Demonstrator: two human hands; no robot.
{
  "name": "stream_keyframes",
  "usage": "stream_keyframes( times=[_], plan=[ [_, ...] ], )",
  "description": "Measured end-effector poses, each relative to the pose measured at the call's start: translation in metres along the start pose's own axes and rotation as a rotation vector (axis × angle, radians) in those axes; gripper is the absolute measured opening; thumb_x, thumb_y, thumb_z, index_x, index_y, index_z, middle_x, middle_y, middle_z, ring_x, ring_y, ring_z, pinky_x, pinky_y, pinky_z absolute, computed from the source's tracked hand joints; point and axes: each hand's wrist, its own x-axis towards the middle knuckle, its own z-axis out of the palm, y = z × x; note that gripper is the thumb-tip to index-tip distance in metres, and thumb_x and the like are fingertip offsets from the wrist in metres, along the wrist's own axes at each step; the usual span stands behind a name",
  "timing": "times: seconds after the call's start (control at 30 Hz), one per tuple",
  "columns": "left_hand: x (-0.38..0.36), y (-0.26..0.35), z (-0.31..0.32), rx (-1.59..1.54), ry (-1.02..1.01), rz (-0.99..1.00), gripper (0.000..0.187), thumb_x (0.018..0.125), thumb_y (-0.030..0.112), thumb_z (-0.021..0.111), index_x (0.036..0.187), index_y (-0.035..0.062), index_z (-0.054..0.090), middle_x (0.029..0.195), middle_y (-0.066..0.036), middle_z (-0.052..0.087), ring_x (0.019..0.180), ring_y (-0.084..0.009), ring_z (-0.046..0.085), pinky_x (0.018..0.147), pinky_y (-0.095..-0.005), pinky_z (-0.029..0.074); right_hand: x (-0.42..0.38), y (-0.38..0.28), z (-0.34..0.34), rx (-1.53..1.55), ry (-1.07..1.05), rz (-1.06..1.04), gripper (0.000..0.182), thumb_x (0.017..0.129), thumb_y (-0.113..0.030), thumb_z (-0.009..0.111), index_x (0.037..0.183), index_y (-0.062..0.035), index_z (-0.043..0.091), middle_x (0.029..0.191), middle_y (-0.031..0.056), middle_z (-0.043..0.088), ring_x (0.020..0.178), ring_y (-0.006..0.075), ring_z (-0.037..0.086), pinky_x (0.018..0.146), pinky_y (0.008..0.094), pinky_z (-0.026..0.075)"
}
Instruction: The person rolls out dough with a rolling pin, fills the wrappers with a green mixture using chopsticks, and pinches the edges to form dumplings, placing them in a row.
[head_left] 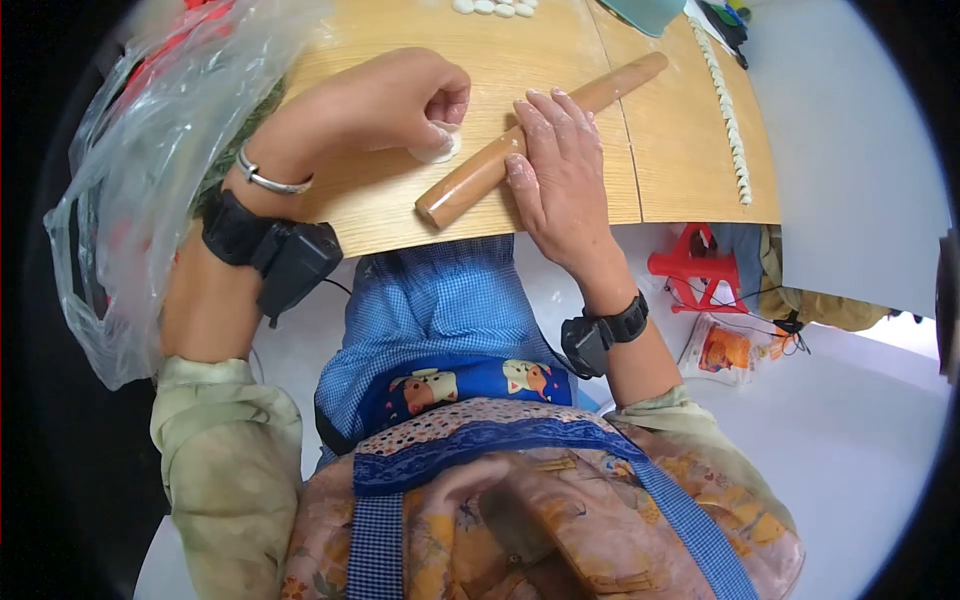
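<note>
My left hand (412, 98) is closed, its thumb and fingers pinching the edge of a small round dough wrapper (436, 153) on the wooden table. Beside it, a wooden rolling pin (468, 183) lies diagonally, its near end close to the table's front edge. My right hand (562, 170) rests over the middle of the pin, fingers across the top and thumb on the nearer side. White flour dusts the fingertips of both hands. The wrapper's near side shows below my left fingers; the rest is partly hidden.
Several flattened dough pieces (494, 8) lie at the far edge. A long row of small white dough pieces (730, 115) runs down the right side. A greenish bowl (645, 12) stands at the back. Clear plastic bags (130, 200) hang on the left; a red stool (697, 268) is below.
</note>
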Motion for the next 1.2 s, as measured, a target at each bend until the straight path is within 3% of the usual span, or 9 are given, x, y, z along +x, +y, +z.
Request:
stream_keyframes(
  times=[0.27, 0.37, 0.47, 0.57, 0.73, 0.83, 0.97, 1.17, 1.2],
  plan=[
    [-0.001, 0.001, -0.007, 0.023, -0.06, -0.059, 0.01, 0.077, 0.004, 0.068, 0.083, -0.0002, 0.061, 0.068, -0.003, 0.058, 0.066, -0.0114, 0.055, 0.061, -0.0282, 0.045, 0.001, 0.001, 0.002, -0.029, -0.001, 0.006, 0.049, 0.099, -0.033, 0.045, 0.134, -0.0005, 0.052, 0.139, 0.0182, 0.049, 0.139, 0.0365, 0.036, 0.118, 0.0537, 0.019],
    [0.0, -0.004, -0.007, -0.153, -0.017, -0.047, 0.01, 0.08, 0.006, 0.068, 0.083, -0.0014, 0.061, 0.068, -0.002, 0.058, 0.064, -0.0095, 0.055, 0.058, -0.0273, 0.046, 0.0, 0.002, 0.003, -0.014, 0.004, 0.004, 0.049, 0.099, -0.033, 0.045, 0.134, -0.0005, 0.052, 0.139, 0.0185, 0.049, 0.139, 0.0365, 0.036, 0.118, 0.0539, 0.019],
    [-0.004, 0.0, -0.009, -0.215, -0.08, -0.204, 0.01, 0.083, 0.008, 0.066, 0.081, -0.0017, 0.062, 0.068, -0.001, 0.059, 0.059, -0.0085, 0.055, 0.053, -0.0254, 0.046, 0.004, 0.0, 0.003, -0.023, 0.006, 0.003, 0.047, 0.098, -0.033, 0.046, 0.132, -0.0002, 0.053, 0.138, 0.0191, 0.051, 0.138, 0.0374, 0.037, 0.117, 0.0543, 0.02],
    [-0.004, 0.002, -0.009, -0.182, -0.064, -0.229, 0.015, 0.088, 0.012, 0.063, 0.082, -0.0014, 0.062, 0.066, -0.002, 0.058, 0.054, -0.008, 0.055, 0.05, -0.0241, 0.045, 0.018, 0.0, 0.008, -0.01, 0.045, -0.045, 0.045, 0.098, -0.032, 0.049, 0.128, -0.0001, 0.055, 0.135, 0.0195, 0.053, 0.135, 0.0388, 0.04, 0.115, 0.0554, 0.024],
    [-0.003, -0.003, -0.01, -0.183, -0.018, -0.286, 0.032, 0.098, 0.025, 0.053, 0.083, -0.0022, 0.062, 0.066, -0.003, 0.058, 0.053, -0.0102, 0.057, 0.05, -0.0255, 0.047, 0.063, 0.002, 0.029, -0.028, 0.113, -0.162, 0.034, 0.096, -0.029, 0.05, 0.108, 0.0003, 0.062, 0.117, 0.0197, 0.062, 0.119, 0.0384, 0.054, 0.107, 0.0537, 0.036],
    [-0.002, -0.008, -0.011, -0.236, -0.018, -0.27, 0.035, 0.099, 0.027, 0.049, 0.084, -0.0021, 0.062, 0.066, -0.004, 0.058, 0.054, -0.0107, 0.058, 0.051, -0.0258, 0.049, 0.085, 0.0, 0.034, 0.063, 0.033, -0.154, 0.031, 0.095, -0.027, 0.05, 0.103, 0.0003, 0.063, 0.112, 0.0197, 0.064, 0.115, 0.0379, 0.056, 0.105, 0.0516, 0.038],
    [-0.002, -0.005, -0.014, -0.277, -0.018, -0.288, 0.036, 0.099, 0.027, 0.049, 0.085, -0.0024, 0.062, 0.066, -0.004, 0.058, 0.054, -0.0111, 0.058, 0.052, -0.026, 0.05, 0.085, 0.002, 0.04, 0.047, 0.092, -0.156, 0.031, 0.095, -0.026, 0.05, 0.103, 0.0007, 0.064, 0.113, 0.0196, 0.063, 0.115, 0.0381, 0.055, 0.105, 0.0507, 0.038],
    [-0.001, -0.001, -0.012, -0.162, -0.052, -0.283, 0.025, 0.091, 0.021, 0.057, 0.083, -0.0019, 0.064, 0.067, -0.004, 0.059, 0.057, -0.0128, 0.057, 0.053, -0.0275, 0.047, 0.031, 0.003, 0.016, 0.01, 0.095, -0.081, 0.043, 0.097, -0.03, 0.048, 0.126, 0.0016, 0.057, 0.133, 0.022, 0.055, 0.131, 0.0402, 0.045, 0.113, 0.0528, 0.028],
    [0.0, -0.006, -0.008, -0.044, -0.016, -0.139, 0.02, 0.087, 0.017, 0.061, 0.082, -0.0012, 0.065, 0.067, -0.004, 0.059, 0.059, -0.0129, 0.057, 0.054, -0.0282, 0.047, 0.021, 0.003, 0.011, 0.004, 0.062, -0.056, 0.046, 0.098, -0.031, 0.048, 0.131, 0.0011, 0.053, 0.138, 0.0222, 0.051, 0.135, 0.0407, 0.041, 0.115, 0.0535, 0.026]
  ],
)
